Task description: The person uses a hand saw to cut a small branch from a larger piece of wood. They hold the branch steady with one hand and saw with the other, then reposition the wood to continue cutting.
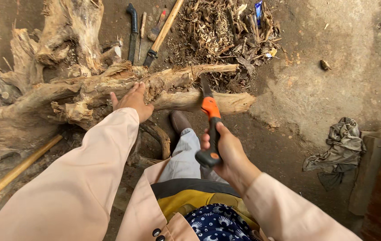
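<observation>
our saw blade (206, 87) is mostly lost against the dark debris, so we cannot make out its teeth. our right hand (226, 149) wraps tight around the orange-and-black saw handle (211, 129), blade laid on the pale root branch (199, 100). our left hand (132, 100) presses flat, fingers spread, on the gnarled stump (65, 85), holding nothing. the stump runs off the left edge. bare dirt floor (333, 58) lies open to the right, up to a crumpled grey rag (337, 149). a small blue wrapper (258, 9) sits in the wood scrap pile (217, 27).
</observation>
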